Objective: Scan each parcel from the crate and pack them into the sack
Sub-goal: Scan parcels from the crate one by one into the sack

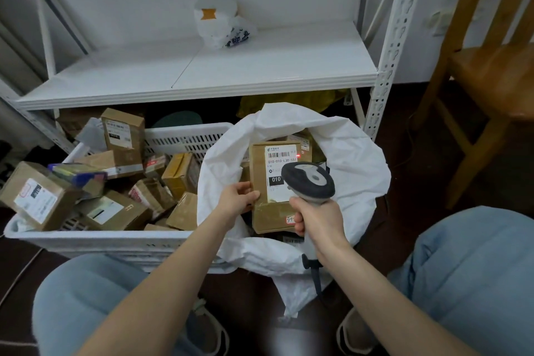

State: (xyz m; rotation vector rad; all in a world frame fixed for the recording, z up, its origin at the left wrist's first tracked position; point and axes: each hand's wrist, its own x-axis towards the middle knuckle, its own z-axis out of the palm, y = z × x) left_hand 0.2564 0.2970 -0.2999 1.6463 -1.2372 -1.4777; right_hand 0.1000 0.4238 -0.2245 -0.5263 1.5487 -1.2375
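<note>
A brown parcel (258,165) with a white label is held upright over the open mouth of the white sack (358,170), pinched at its left edge by the left grip (239,196). A grey scanner (310,180) is clasped by its handle in the right grip (316,218), its head close before the label. More parcels are piled in the white crate (115,243) just left of the sack.

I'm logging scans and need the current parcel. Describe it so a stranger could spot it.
Find the white sack right of the white crate. Over its mouth the left hand holds a brown parcel, label up, below the scanner in the right hand. It alone is hand-held, a red dot by its barcode.
</note>
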